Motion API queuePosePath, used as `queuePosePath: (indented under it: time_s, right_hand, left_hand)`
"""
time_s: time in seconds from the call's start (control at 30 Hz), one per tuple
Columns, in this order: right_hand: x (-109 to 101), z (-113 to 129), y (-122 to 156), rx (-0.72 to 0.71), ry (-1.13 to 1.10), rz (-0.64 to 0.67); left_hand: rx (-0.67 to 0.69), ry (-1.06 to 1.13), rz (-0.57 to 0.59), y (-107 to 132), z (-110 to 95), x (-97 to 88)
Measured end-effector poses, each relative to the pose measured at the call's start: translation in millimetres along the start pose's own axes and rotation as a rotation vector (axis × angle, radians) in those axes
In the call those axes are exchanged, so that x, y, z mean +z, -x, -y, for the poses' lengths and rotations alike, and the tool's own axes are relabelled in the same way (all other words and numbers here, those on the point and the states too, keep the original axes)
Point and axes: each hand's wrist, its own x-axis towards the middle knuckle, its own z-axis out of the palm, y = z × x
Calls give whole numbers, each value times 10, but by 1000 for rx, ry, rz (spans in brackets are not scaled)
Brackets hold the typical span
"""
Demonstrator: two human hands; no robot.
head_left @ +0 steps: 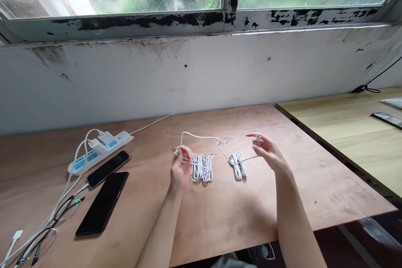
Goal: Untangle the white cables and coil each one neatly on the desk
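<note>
My left hand (181, 168) is shut on the white plug end of a cable (176, 153) at the middle of the plywood table (220, 222). From that plug the white cable (201, 134) arches up and right, then drops towards a small coiled bundle of white cable (238, 166). A larger coiled bundle (202, 168) lies just right of my left hand, touching its fingers or nearly so. My right hand (268, 150) is raised above the table, pinching a small white connector (258, 139) between fingers and thumb. A thin white lead (248, 159) runs from near that hand to the small bundle.
Left of my hands stand a white power strip (100, 150) with plugged-in chargers, several white cables, two black phones (103, 203) and glasses (67, 209). A lighter wooden table (345, 134) with a phone (387, 119) adjoins at right. A wall and window run behind.
</note>
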Motion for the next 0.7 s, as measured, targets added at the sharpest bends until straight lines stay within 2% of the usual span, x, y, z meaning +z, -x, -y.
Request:
queuePosePath:
  time_s: [0.17, 0.33, 0.47, 0.6, 0.7]
  right_hand:
    - [211, -85, -42, 87, 636, 183]
    - [322, -223, -118, 118, 1035, 132]
    - [338, -273, -174, 161, 1146, 168]
    - [326, -295, -172, 205, 1153, 156]
    - [309, -317, -161, 176, 1086, 130]
  left_hand:
    - [54, 61, -74, -53, -158, -96]
    - [108, 93, -138, -83, -289, -164]
    - [129, 116, -153, -87, -331, -195]
    - [154, 165, -167, -93, -379, -237]
    - [170, 158, -176, -102, -400, -260]
